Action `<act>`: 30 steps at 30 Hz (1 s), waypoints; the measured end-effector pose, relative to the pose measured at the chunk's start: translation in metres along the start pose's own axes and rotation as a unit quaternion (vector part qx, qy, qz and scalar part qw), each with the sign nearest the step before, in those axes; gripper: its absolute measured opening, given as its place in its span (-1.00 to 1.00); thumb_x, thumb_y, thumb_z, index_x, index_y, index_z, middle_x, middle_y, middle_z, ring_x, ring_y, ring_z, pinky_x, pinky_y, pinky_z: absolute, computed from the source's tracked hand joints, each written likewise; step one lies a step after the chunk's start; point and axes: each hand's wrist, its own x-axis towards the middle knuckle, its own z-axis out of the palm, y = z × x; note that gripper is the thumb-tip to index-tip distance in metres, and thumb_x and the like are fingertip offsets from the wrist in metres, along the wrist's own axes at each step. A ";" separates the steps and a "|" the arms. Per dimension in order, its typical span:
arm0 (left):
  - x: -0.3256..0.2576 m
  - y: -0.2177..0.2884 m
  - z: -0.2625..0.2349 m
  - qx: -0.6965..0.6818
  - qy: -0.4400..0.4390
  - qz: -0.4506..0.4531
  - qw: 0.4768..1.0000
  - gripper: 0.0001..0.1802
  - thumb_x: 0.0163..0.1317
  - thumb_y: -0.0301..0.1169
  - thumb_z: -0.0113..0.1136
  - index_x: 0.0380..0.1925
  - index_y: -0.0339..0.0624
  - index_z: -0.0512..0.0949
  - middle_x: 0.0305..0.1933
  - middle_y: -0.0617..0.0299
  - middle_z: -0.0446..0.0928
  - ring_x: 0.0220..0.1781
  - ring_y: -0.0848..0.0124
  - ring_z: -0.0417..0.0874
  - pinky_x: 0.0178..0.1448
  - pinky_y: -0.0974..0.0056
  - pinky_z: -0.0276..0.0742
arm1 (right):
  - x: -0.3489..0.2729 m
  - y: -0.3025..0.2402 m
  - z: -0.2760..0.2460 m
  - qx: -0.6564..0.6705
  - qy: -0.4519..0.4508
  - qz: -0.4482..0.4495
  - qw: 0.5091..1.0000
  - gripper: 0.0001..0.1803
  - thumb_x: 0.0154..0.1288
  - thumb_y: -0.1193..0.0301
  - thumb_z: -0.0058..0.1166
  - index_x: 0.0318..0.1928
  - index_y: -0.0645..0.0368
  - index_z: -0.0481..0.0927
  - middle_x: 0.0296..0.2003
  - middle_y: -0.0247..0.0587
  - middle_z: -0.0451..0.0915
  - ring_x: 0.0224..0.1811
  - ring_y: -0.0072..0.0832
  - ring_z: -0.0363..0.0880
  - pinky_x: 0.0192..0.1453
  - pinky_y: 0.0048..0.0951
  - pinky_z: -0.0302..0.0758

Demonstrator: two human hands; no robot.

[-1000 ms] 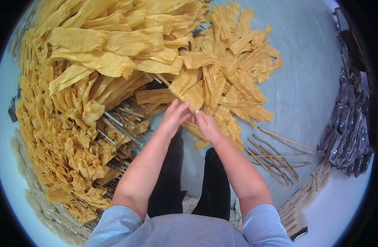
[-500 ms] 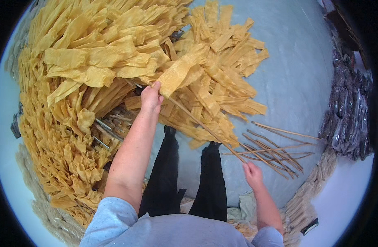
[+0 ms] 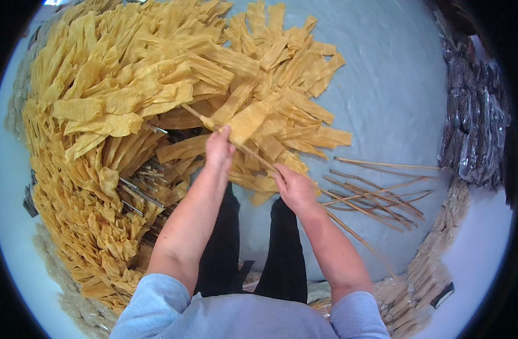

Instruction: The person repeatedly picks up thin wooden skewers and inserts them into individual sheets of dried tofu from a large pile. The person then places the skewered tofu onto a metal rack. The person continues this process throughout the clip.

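A long thin wooden stick runs slantwise between my hands. Its upper end meets a pile of yellow, wrinkled dried sheets that look like bean curd skin. My left hand is closed round the stick, at the edge of a flat yellow strip hanging over it. Lower down, close by on the right, my right hand grips the same stick, whose lower part sticks out past the hand toward the lower right. Under both hands spreads a looser heap of yellow strips.
Several bare sticks lie crossed on the grey floor covering at right. Dark plastic-wrapped bundles stand along the right edge, above pale bundles. Metal rod ends poke out beneath the left pile. My legs stand close below the heap.
My right hand has moved up and left along the stick, closer to my left hand. A length of stick now shows beyond it. The view has shifted slightly.
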 end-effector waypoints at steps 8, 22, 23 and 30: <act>0.061 -0.002 0.011 -0.059 0.090 -0.097 0.990 -0.72 0.21 -0.58 0.13 -0.06 -0.29 0.42 -0.13 0.06 0.51 -0.19 0.26 0.62 -0.16 0.22 0.68 | -0.105 0.068 -0.102 -0.061 -0.005 0.097 0.993 -0.71 0.21 0.28 0.13 -0.06 0.04 0.60 -0.33 -0.09 0.65 -0.39 -0.16 0.62 -0.30 -0.25 0.54; 0.090 0.025 0.015 0.043 0.135 0.092 0.986 -0.52 0.25 -0.48 0.11 0.14 -0.42 0.26 -0.08 0.02 0.50 -0.12 0.29 0.59 -0.09 0.38 0.57 | -0.318 0.147 -0.225 -0.172 0.007 0.203 0.964 -0.88 0.14 0.34 0.17 -0.35 0.07 0.56 -0.56 -0.12 0.52 -0.55 -0.13 0.53 -0.48 -0.26 0.44; 0.070 0.030 0.036 0.136 0.139 0.089 0.977 -0.47 0.24 -0.42 0.15 0.17 -0.36 0.26 0.01 0.02 0.45 0.01 0.26 0.53 0.04 0.31 0.50 | -0.322 0.144 -0.225 -0.188 0.006 0.216 0.958 -0.88 0.14 0.33 0.17 -0.35 0.07 0.56 -0.57 -0.13 0.52 -0.56 -0.14 0.53 -0.49 -0.27 0.43; -0.105 -0.030 0.118 0.636 -0.499 0.442 0.388 -0.40 -0.03 -0.47 0.24 0.11 0.05 0.44 0.20 0.19 0.41 0.34 0.13 0.29 0.43 -0.03 0.05 | -0.249 0.129 -0.204 -0.275 0.034 0.145 0.950 -0.85 0.12 0.29 0.20 -0.34 0.05 0.57 -0.59 -0.19 0.52 -0.59 -0.20 0.51 -0.52 -0.28 0.41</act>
